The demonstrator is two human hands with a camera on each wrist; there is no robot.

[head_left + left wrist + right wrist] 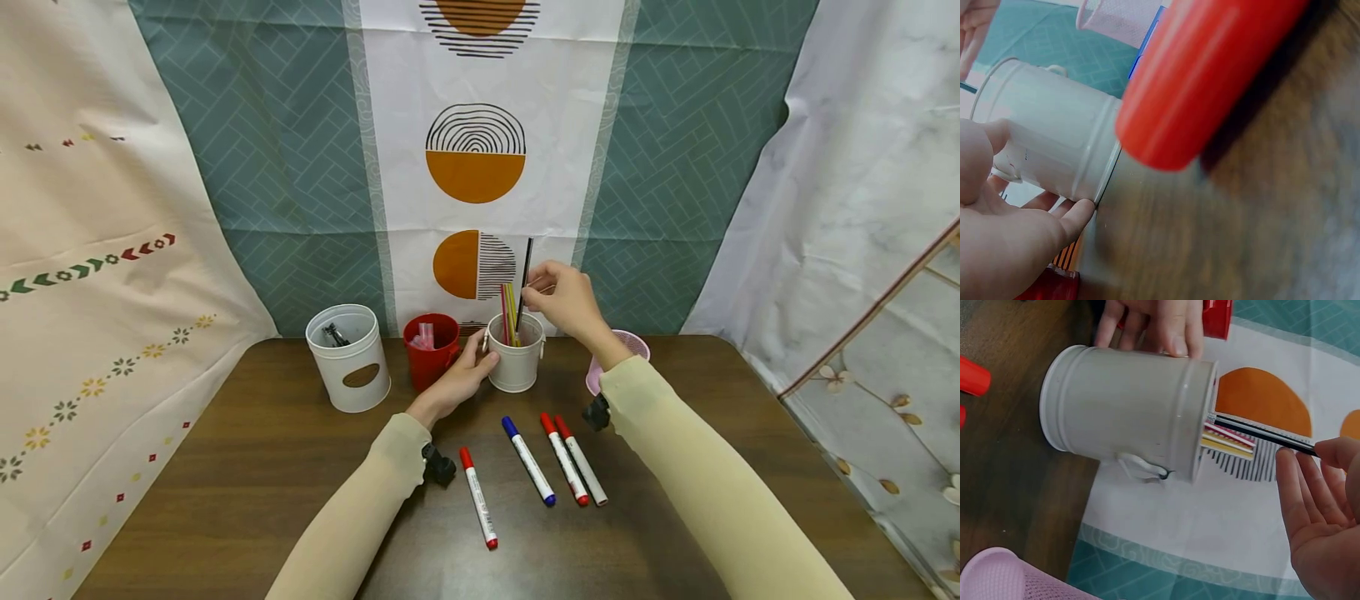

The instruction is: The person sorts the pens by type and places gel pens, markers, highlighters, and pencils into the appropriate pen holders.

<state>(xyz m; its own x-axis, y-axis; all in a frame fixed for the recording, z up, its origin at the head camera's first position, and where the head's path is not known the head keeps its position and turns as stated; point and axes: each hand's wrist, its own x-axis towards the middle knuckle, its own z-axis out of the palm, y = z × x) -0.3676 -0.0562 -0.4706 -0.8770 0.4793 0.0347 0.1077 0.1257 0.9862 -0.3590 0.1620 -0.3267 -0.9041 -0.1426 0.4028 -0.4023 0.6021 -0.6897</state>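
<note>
My left hand [459, 379] holds the side of a small cream metal bucket [513, 372], which stands upright at the back of the table. In the left wrist view its thumb and fingers spread along the bucket wall. Above the rim, my right hand [566, 298] pinches a slim black-and-white striped pencil [1260, 432] between thumb and fingertips. The pencil slants steeply, with its lower end inside the bucket. Beside it in the bucket lean several thin pencils [1230, 442], dark red and yellow. The bucket's inner bottom is hidden.
Left of the bucket stand a red bucket [430, 367] with pinkish items and a larger white bucket [352, 379] with dark items. A pink mesh cup [594, 377] is partly behind my right forearm. In front lie a blue marker [529, 462] and several red markers [478, 500].
</note>
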